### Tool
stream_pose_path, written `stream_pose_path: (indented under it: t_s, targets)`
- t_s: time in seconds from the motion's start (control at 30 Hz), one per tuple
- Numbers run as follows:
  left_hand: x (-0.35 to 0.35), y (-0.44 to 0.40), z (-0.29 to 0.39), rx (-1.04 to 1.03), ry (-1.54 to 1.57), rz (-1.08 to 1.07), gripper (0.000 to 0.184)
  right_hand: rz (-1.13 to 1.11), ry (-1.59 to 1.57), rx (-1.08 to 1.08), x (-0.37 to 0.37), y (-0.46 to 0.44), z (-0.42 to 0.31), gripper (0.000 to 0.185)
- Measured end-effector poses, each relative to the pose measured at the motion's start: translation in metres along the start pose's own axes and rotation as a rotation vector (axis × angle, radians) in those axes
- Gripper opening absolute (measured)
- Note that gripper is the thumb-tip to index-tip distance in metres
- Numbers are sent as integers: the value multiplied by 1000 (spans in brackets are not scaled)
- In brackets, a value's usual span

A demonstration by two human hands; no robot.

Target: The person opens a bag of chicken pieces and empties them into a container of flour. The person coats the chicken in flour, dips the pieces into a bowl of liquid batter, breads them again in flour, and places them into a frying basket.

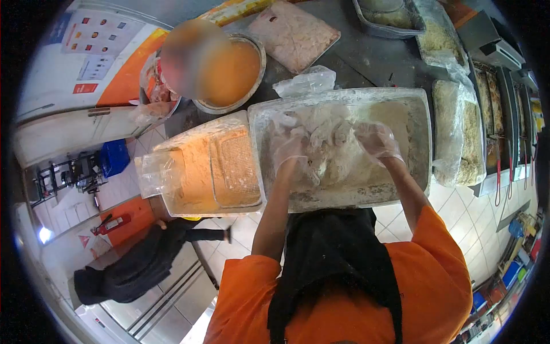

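Note:
A large grey tub [421, 143] in front of me holds pale flour with several flour-coated pieces [332, 140] in its middle. My left hand [289, 144], in a clear plastic glove, is down in the tub at the left of the pieces; its fingers are floury and hard to tell from what lies under them. On the right side of the pieces, my right hand [375, 139], also gloved, has its fingers curled toward them. Whether it grips one is unclear.
An orange-lit tub [189, 172] with a wire basket [236, 166] adjoins on the left. Beyond are a round bowl of orange liquid [232, 74], a floury board [295, 34] and a plastic bag [305, 82]. Bagged trays [458, 132] stand right. A person in dark clothes [134, 264] is lower left.

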State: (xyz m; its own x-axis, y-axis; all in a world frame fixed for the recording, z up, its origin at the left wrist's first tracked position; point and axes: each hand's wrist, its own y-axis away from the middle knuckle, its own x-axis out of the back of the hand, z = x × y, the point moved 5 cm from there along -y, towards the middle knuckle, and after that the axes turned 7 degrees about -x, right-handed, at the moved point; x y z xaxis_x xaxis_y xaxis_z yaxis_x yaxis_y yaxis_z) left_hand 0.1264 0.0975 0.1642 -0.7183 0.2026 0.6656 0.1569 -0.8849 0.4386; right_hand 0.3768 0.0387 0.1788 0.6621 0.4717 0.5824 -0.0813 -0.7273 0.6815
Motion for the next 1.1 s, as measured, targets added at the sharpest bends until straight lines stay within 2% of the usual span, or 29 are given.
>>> stream_pose_path:
  t_s: [0.03,0.07,0.13,0.17,0.23,0.3,0.33,0.37,0.47,0.53,0.6,0.67,0.73,0.77,0.8,0.87,0.9,0.97,1.0,1.03,1.07,1.1]
  targets:
    - [-29,-25,-30,-164,-5,85,43,53,-53,-90,15,6,-11,42]
    - [-42,-38,-40,-328,-13,173,42,143,-11,100,6,-9,-15,39]
    - [-36,-27,-11,-344,-146,46,44,314,75,484,-46,-58,-16,35]
    - [-34,-21,-3,-346,-217,-19,46,298,127,503,-67,-70,-15,36]
    - [-47,-23,-23,-723,-337,32,39,278,215,568,-87,-82,-20,37]
    - [-46,-18,-33,-892,-462,46,33,259,271,684,-84,-76,-24,37]
    - [-43,-15,-34,-868,-519,40,31,247,296,754,-79,-68,-22,37]
    - [-43,-16,-36,-839,-587,37,29,386,438,843,-73,-59,-22,36]
    - [-46,-31,-43,-746,-824,30,24,216,506,837,-49,-57,-15,42]
    - [-31,-18,-59,-646,26,-33,21,225,199,640,-23,-40,-4,39]
    - [-14,-4,-43,-600,283,-32,21,194,-28,397,2,-23,-4,37]
    - [10,33,12,-633,-35,15,24,106,-165,104,12,-5,-8,34]
    - [-25,49,5,-625,-194,30,27,301,-317,435,-16,-10,-12,33]
    - [-38,51,7,-628,-270,45,30,453,-162,486,-31,-16,-17,32]
    - [-36,49,13,-541,-173,15,30,601,-10,532,-47,-22,-20,31]
    - [-23,44,29,-366,8,-44,31,376,-469,355,-21,-11,-26,32]
    - [-32,43,21,-451,-125,-2,30,244,-685,261,-18,-5,-27,33]
    - [-50,44,9,-610,-389,101,29,455,-154,428,-26,2,-39,34]
    - [-41,46,4,-592,-254,59,26,560,113,511,-34,3,-46,34]
    - [-14,54,22,-579,-116,24,24,537,-229,332,-37,-9,-35,36]
    - [7,55,31,-566,20,-15,21,461,-308,304,-31,-13,-46,37]
    - [20,45,24,-443,265,-6,19,379,-386,268,-18,-7,-61,38]
